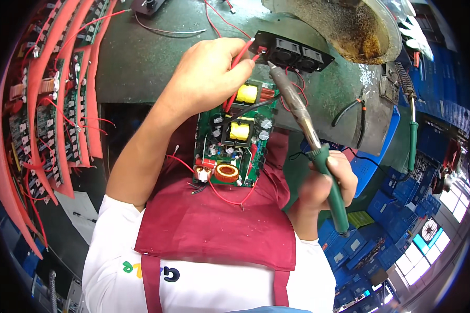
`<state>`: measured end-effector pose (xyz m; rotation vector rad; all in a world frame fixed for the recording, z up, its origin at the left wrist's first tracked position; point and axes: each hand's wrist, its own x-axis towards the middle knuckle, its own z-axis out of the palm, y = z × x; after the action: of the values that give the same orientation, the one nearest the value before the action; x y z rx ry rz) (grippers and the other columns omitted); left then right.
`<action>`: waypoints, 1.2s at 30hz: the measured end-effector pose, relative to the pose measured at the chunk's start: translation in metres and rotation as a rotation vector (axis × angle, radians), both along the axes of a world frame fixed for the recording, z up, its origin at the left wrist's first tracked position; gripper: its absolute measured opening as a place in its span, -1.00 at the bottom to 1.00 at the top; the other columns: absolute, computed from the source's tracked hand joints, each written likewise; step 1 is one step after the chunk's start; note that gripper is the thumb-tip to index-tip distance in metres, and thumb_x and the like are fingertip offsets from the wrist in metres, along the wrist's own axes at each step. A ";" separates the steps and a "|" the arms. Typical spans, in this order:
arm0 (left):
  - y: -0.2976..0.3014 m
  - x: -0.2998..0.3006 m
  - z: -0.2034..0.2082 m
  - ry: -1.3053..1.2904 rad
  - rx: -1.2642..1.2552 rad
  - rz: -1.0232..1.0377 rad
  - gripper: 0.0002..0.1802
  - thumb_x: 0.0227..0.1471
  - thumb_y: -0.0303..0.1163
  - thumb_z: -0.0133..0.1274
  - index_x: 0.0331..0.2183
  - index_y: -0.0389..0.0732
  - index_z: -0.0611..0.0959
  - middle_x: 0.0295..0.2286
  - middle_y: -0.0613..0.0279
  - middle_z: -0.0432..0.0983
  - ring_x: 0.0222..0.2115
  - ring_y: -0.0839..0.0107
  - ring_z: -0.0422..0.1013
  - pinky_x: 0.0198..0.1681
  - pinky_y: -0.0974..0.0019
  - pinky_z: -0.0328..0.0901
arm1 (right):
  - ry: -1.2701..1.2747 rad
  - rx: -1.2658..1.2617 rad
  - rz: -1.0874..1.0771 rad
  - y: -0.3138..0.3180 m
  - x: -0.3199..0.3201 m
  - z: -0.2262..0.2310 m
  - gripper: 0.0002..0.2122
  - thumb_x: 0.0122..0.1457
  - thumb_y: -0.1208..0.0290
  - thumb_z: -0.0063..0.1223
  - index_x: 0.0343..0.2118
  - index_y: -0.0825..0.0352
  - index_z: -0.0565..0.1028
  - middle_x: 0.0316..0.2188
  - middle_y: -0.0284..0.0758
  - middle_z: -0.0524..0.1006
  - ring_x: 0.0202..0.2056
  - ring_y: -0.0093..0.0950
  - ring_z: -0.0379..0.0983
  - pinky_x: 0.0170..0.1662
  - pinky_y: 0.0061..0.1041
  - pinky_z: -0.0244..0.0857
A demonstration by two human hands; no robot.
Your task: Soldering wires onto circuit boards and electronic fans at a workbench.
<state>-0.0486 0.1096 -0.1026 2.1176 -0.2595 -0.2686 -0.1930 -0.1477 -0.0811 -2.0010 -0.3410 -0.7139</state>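
Observation:
My right hand (331, 182) is closed round the green handle of a soldering iron (303, 117). The iron's tip points up and left, close to a black fan panel (292, 52) with two small fans. My left hand (211, 73) pinches a red wire (242, 53) beside a red part at the panel's left end. Below that hand lies a green circuit board (232, 138) with two yellow transformers and a copper-wound ring coil. Its lower part overhangs the bench edge above my apron. Whether the iron's tip touches the wire end or the panel I cannot tell.
Several circuit boards (62, 99) stand between pink foam sheets at the left. A stained metal pan (355, 31) sits at the back right of the green bench (141, 68). Pliers (357, 117) lie at the right, near another green-handled iron (413, 135) and a blue tray (378, 141).

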 end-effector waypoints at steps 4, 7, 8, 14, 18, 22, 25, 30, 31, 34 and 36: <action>0.003 0.001 -0.004 -0.027 -0.002 0.004 -0.68 0.25 -0.23 0.17 -0.37 -0.33 0.61 -0.55 0.02 0.48 -0.54 0.25 0.40 -0.40 0.10 0.31 | -0.026 -0.144 0.047 0.010 0.013 -0.003 -0.64 0.45 0.13 0.15 -0.06 0.41 0.51 -0.55 -0.25 0.54 -0.55 -0.43 0.45 -0.41 -0.39 0.35; 0.005 0.001 -0.006 -0.028 -0.003 0.002 -0.67 0.25 -0.23 0.17 -0.38 -0.33 0.60 -0.54 0.00 0.48 -0.54 0.21 0.41 -0.39 0.09 0.32 | -0.003 -0.145 0.105 0.012 0.016 -0.003 -0.71 0.36 0.26 0.30 -0.02 0.35 0.55 -0.48 -0.23 0.58 -0.51 -0.32 0.51 -0.39 -0.33 0.44; 0.006 0.002 -0.006 -0.026 -0.004 0.001 -0.67 0.25 -0.23 0.17 -0.38 -0.33 0.60 -0.54 0.00 0.48 -0.54 0.21 0.41 -0.39 0.09 0.32 | -0.005 -0.158 0.113 0.013 0.017 -0.003 -0.71 0.35 0.27 0.30 -0.01 0.35 0.55 -0.47 -0.23 0.58 -0.51 -0.33 0.51 -0.39 -0.33 0.44; 0.011 0.004 -0.013 -0.067 -0.002 0.011 -0.67 0.25 -0.24 0.17 -0.38 -0.34 0.59 -0.54 -0.02 0.47 -0.54 0.17 0.41 -0.39 0.08 0.32 | 0.010 -0.205 0.140 0.020 0.025 -0.005 -0.70 0.33 0.31 0.32 0.00 0.34 0.55 -0.48 -0.24 0.59 -0.52 -0.34 0.51 -0.40 -0.33 0.45; 0.013 0.006 -0.015 -0.048 0.000 0.007 -0.67 0.25 -0.24 0.18 -0.38 -0.34 0.59 -0.54 -0.02 0.47 -0.54 0.16 0.40 -0.39 0.08 0.31 | 0.003 -0.219 0.157 0.023 0.030 -0.005 -0.70 0.31 0.32 0.33 0.00 0.35 0.56 -0.50 -0.24 0.59 -0.53 -0.35 0.50 -0.42 -0.35 0.44; 0.014 0.008 -0.009 0.010 0.040 -0.008 -0.66 0.21 -0.18 0.13 -0.38 -0.31 0.62 -0.46 -0.17 0.60 -0.32 -0.25 0.56 -0.22 -0.15 0.41 | -0.015 -0.218 0.155 0.027 0.033 -0.008 -0.71 0.30 0.34 0.34 -0.02 0.36 0.56 -0.51 -0.23 0.58 -0.54 -0.34 0.50 -0.43 -0.36 0.43; 0.016 0.009 -0.011 0.003 0.035 -0.010 -0.66 0.21 -0.18 0.13 -0.37 -0.31 0.62 -0.47 -0.17 0.60 -0.33 -0.25 0.57 -0.21 -0.15 0.41 | -0.002 -0.220 0.144 0.029 0.033 -0.008 -0.70 0.29 0.35 0.35 -0.02 0.36 0.57 -0.51 -0.24 0.57 -0.55 -0.34 0.50 -0.45 -0.37 0.42; 0.018 0.009 -0.016 0.008 0.027 -0.007 -0.66 0.20 -0.18 0.12 -0.37 -0.31 0.63 -0.47 -0.18 0.60 -0.33 -0.25 0.57 -0.21 -0.15 0.41 | 0.029 -0.211 0.096 0.030 0.030 -0.012 -0.67 0.40 0.21 0.23 -0.04 0.44 0.55 -0.54 -0.24 0.56 -0.54 -0.43 0.49 -0.40 -0.42 0.36; 0.019 0.009 -0.017 -0.006 0.028 -0.008 -0.66 0.20 -0.18 0.12 -0.37 -0.31 0.63 -0.47 -0.18 0.60 -0.33 -0.25 0.57 -0.21 -0.15 0.41 | 0.031 -0.211 0.097 0.031 0.029 -0.013 -0.67 0.40 0.21 0.23 -0.04 0.44 0.55 -0.54 -0.24 0.56 -0.54 -0.43 0.49 -0.40 -0.42 0.36; 0.017 0.010 -0.011 0.019 0.039 -0.013 -0.66 0.20 -0.18 0.12 -0.37 -0.31 0.63 -0.46 -0.18 0.60 -0.32 -0.25 0.57 -0.21 -0.16 0.41 | 0.050 -0.198 0.088 0.031 0.026 -0.011 -0.66 0.41 0.20 0.23 -0.04 0.45 0.54 -0.53 -0.24 0.56 -0.54 -0.44 0.49 -0.40 -0.43 0.36; 0.018 0.010 -0.014 0.010 0.036 -0.015 -0.66 0.20 -0.18 0.12 -0.37 -0.31 0.63 -0.46 -0.18 0.60 -0.32 -0.25 0.57 -0.21 -0.16 0.41 | 0.069 -0.191 0.086 0.031 0.025 -0.012 -0.65 0.41 0.19 0.22 -0.03 0.45 0.54 -0.52 -0.24 0.56 -0.54 -0.46 0.49 -0.40 -0.45 0.36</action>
<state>-0.0385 0.1272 -0.1162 2.1502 -0.2665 -0.2941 -0.1676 -0.1163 -0.0928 -2.1711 -0.4656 -0.5748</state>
